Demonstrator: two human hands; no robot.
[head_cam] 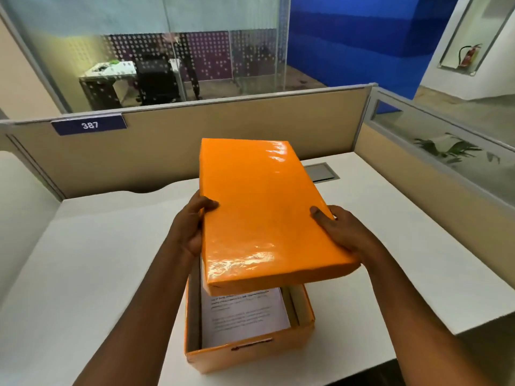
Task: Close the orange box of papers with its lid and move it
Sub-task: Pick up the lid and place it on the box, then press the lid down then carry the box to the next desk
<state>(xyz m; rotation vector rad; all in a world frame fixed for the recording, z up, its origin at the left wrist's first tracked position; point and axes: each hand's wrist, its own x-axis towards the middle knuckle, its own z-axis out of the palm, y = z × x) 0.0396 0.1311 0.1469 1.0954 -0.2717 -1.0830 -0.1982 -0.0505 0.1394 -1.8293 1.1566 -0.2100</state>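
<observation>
1. the white desk [92, 263] spreads under both forearms, with beige partition panels [250, 129] beyond the hands.
2. the orange lid [267, 213] is held in the air between the hands, tilted, its near edge hanging over the far part of the orange box [250, 355].
3. the box sits open on the desk below and nearer than the hands, between the forearms (only its near half shows under the lid).
4. the left hand [189, 229] grips the lid's left long edge and the right hand [342, 232] its right, thumbs on top.
5. to seat it well, i'd level the lid, draw it nearer until the corners line up, then lower evenly so no rim catches.
6. printed papers [242, 316] lie flat inside; their text is too blurred to read.
7. a blue tag [89, 125] beyond the left hand reads "387".
</observation>
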